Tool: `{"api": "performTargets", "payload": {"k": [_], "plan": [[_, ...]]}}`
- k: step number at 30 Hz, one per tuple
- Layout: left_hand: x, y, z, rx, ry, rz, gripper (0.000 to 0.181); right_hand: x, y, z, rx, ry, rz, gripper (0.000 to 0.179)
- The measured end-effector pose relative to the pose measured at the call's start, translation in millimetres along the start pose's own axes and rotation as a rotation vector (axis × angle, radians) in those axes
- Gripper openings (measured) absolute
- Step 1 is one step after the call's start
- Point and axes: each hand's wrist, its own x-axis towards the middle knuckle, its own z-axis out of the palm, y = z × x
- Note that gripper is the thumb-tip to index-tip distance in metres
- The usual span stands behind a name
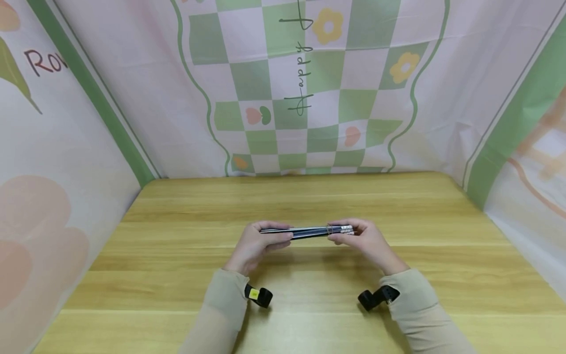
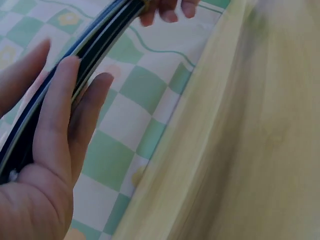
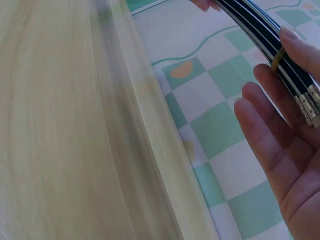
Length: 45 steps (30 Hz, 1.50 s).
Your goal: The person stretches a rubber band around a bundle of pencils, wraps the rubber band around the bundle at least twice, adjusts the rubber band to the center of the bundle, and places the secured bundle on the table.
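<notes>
A bundle of dark, striped pencils (image 1: pixel 309 232) is held level above the table between both hands. My left hand (image 1: pixel 256 243) grips its left end, thumb on the near side and fingers behind. At the other end, my right hand (image 1: pixel 363 241) pinches the bundle between thumb and fingers, close to a tan rubber band (image 3: pixel 277 60) wrapped round it. Silvery pencil ends (image 3: pixel 306 105) stick out past that band in the right wrist view. The remaining right fingers are loosely extended below the pencils.
The wooden table (image 1: pixel 292 295) spreads under both hands. Behind it hangs a green-and-white checked cloth (image 1: pixel 327 105) with flowers, and printed cloth walls flank both sides. Each wrist carries a black camera, the left one (image 1: pixel 264 297) with a yellow label.
</notes>
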Motion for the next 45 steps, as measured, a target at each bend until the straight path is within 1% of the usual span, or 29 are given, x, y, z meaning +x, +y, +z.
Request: {"api": "performTargets", "payload": {"k": [2, 4, 8, 12, 14, 18, 21, 25, 29, 33, 38, 40, 45], "plan": [[-0.7, 1.4, -2.2, 0.019, -0.024, 0.000, 0.039, 0.0, -0.6, -0.4, 0.020, -0.004, -0.004, 0.040], [-0.7, 2.0, -3.4, 0.029, -0.033, 0.002, 0.039, -0.3, -1.5, -0.6, 0.038, -0.007, -0.013, 0.039], [0.0, 2.1, -4.1, 0.018, -0.017, 0.011, 0.037, -1.5, -3.3, -1.5, 0.074, -0.027, -0.026, 0.042], [0.9, 1.5, -2.8, 0.001, 0.006, 0.021, 0.032, -1.5, -3.1, -1.0, 0.086, -0.025, -0.020, 0.042], [1.2, 0.7, -1.5, 0.004, 0.008, 0.025, 0.030, -1.1, -2.4, 0.1, 0.058, -0.012, -0.023, 0.041], [1.9, -1.4, 1.2, 0.013, -0.018, 0.024, 0.027, -0.3, -1.6, 3.0, -0.012, 0.002, -0.045, 0.038], [2.3, -3.3, 2.6, 0.018, -0.040, 0.032, 0.028, -0.1, -2.5, 5.4, -0.037, -0.006, -0.061, 0.039], [2.4, -5.4, 4.1, 0.016, -0.053, 0.053, 0.031, -0.9, -4.3, 7.0, -0.078, 0.001, -0.063, 0.038], [2.6, -6.6, 5.2, 0.002, -0.042, 0.046, 0.031, -2.3, -6.1, 6.1, -0.134, -0.001, -0.053, 0.038], [2.7, -6.0, 5.9, -0.017, -0.017, 0.034, 0.030, -3.6, -8.4, 2.0, -0.181, 0.008, -0.048, 0.043], [2.0, -4.1, 5.6, -0.027, 0.003, 0.037, 0.030, -4.6, -9.9, -3.1, -0.246, 0.054, -0.059, 0.034], [1.9, -3.9, 5.7, -0.015, 0.000, 0.038, 0.031, -4.4, -10.3, -2.8, -0.258, 0.050, -0.090, 0.031], [2.5, -6.3, 6.8, 0.008, -0.014, 0.036, 0.031, -3.9, -11.3, 0.9, -0.280, 0.039, -0.185, 0.030]]}}
